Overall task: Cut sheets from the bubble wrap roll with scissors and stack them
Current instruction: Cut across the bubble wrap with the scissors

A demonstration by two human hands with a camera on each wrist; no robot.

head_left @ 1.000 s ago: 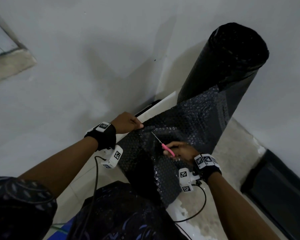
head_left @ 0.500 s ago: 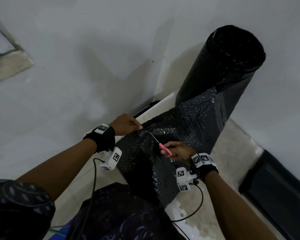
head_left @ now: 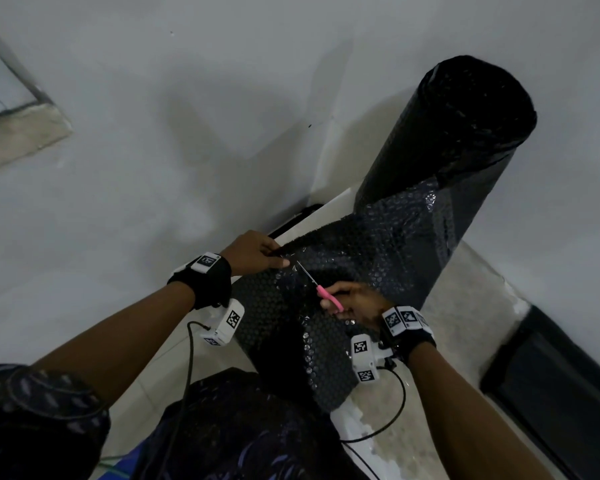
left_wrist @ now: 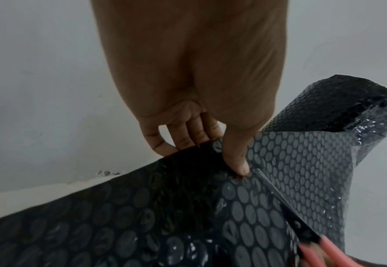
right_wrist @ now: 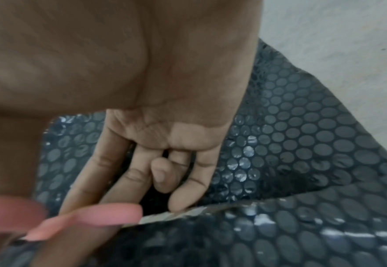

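Note:
A tall black bubble wrap roll (head_left: pixel 458 140) stands upright by the wall, with a loose sheet (head_left: pixel 361 258) drawn off it toward me. My left hand (head_left: pixel 257 252) pinches the sheet's far edge (left_wrist: pixel 213 150) between thumb and fingers. My right hand (head_left: pixel 355 303) grips pink-handled scissors (head_left: pixel 321 292). Their blades (left_wrist: pixel 277 195) lie in the sheet, with the tips just short of my left thumb (left_wrist: pixel 238 162). In the right wrist view the pink handles (right_wrist: pixel 91 218) sit against my curled fingers (right_wrist: pixel 164 173). The cut part of the sheet (head_left: pixel 305 355) hangs down toward my lap.
A grey wall (head_left: pixel 187 98) rises close behind the roll and my left hand. A white board (head_left: pixel 326 209) lies on the pale floor under the sheet. A dark panel (head_left: pixel 551 382) leans at the right. Wrist camera cables (head_left: pixel 388 424) trail near my lap.
The scissors have travelled up the sheet toward my left hand, so the blade tips now sit close to its thumb. My right hand followed them. My left hand kept its hold.

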